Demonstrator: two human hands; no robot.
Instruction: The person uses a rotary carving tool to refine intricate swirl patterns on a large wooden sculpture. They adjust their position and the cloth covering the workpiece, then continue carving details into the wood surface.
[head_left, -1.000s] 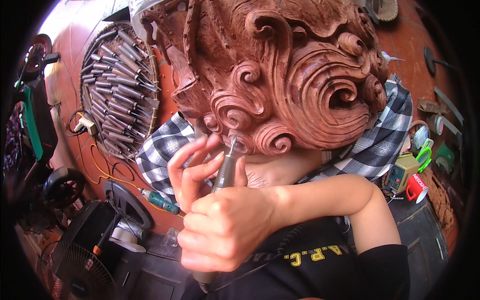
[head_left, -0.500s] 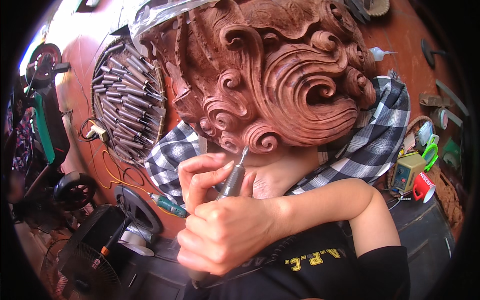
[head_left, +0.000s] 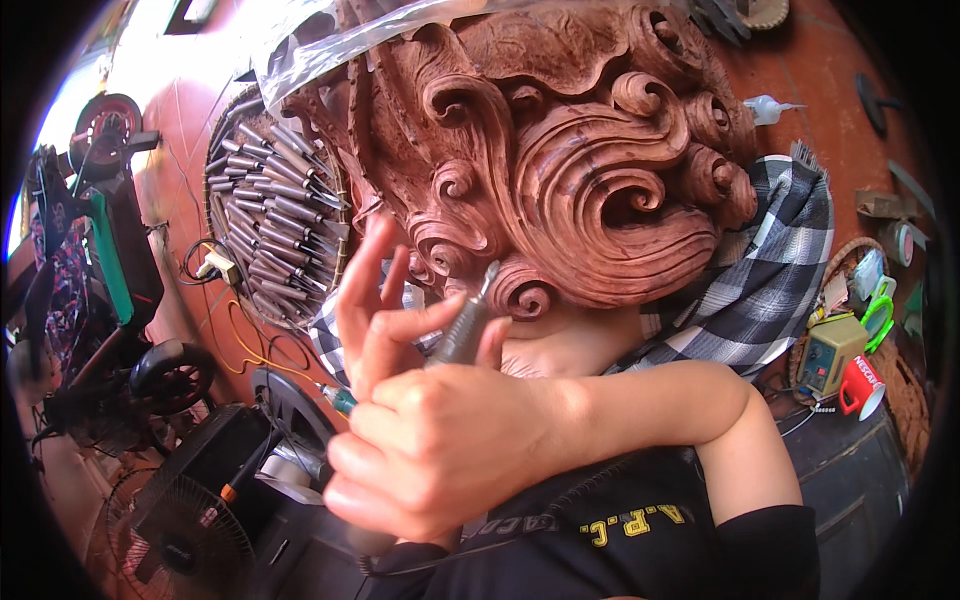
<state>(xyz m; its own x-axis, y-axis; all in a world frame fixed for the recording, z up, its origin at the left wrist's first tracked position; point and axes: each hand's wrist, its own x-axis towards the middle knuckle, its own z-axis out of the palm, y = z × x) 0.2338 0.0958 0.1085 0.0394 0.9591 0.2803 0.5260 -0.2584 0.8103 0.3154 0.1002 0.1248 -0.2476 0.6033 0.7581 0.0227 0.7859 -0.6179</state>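
A dark handheld rotary carving tool (head_left: 459, 336) with a short metal bit slants up toward the carving. My right hand (head_left: 430, 450) is closed in a fist around its lower body, its forearm crossing from the right. Behind that fist, my left hand (head_left: 375, 315) has a finger against the tool's ribbed front, with other fingers raised and spread; its palm and forearm are mostly hidden. Past the bit stands a large reddish-brown wood carving (head_left: 600, 190) with deep swirls and curls. The bit overlaps its lower curls; whether they touch I cannot tell.
A round basket of wood-handled chisels (head_left: 275, 210) sits left on the red floor. A checked cloth (head_left: 770, 260) lies under the carving. At right are a control box (head_left: 832, 352) and a red mug (head_left: 858, 388); at lower left, a fan (head_left: 180, 545). Bare feet (head_left: 560, 350) rest below the carving.
Both hands and the tool have shifted slightly left and up. The left hand's fingers have lifted and spread from their curl near the tool's front. The view has shifted a little too.
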